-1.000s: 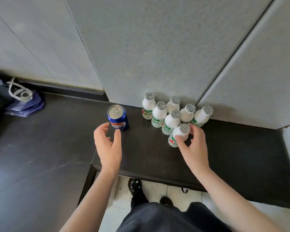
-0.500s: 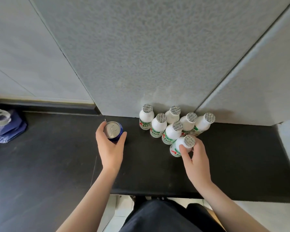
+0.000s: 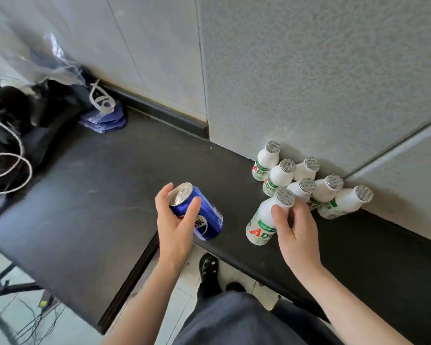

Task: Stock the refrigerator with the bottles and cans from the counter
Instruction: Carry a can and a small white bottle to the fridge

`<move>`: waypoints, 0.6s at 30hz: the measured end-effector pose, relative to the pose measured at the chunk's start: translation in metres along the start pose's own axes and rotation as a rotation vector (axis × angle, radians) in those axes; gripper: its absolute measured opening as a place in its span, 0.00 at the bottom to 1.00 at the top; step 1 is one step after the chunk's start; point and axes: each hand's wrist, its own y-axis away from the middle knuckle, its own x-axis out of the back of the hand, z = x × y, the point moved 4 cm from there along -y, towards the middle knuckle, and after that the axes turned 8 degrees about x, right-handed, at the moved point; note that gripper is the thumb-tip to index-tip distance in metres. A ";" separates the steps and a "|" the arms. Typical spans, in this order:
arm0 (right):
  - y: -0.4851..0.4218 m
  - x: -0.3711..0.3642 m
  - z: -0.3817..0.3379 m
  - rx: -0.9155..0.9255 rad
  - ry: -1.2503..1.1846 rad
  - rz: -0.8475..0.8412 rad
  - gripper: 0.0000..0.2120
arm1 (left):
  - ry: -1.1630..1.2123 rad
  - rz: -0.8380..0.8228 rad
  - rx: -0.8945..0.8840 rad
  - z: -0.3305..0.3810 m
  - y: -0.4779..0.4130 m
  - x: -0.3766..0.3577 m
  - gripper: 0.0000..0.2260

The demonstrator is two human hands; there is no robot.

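Counter (image 3: pixel 85 195) of dark stone holds everything. Left hand (image 3: pixel 174 227) grips a tilted blue can (image 3: pixel 207 215) near the counter's front edge. Right hand (image 3: pixel 299 232) pinches one tilted bottle (image 3: pixel 261 225). Six other bottles (image 3: pixel 279 175) cluster at the counter's back.

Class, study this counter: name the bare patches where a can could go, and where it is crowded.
Widest bare patch: the counter between the blue bag, the cables and the can in the left hand. Another lies right of the right hand and its bottle, in front of the other bottles. Crowded: those bottles against the wall.
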 end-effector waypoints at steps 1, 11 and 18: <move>0.000 -0.006 -0.004 0.024 -0.024 -0.030 0.13 | 0.012 0.035 0.019 -0.004 0.011 0.010 0.22; 0.060 -0.095 -0.026 0.083 -0.203 -0.502 0.11 | 0.057 0.460 0.194 -0.084 0.157 0.120 0.19; 0.124 -0.150 -0.058 0.118 -0.155 -0.832 0.08 | 0.030 0.660 0.352 -0.134 0.235 0.175 0.23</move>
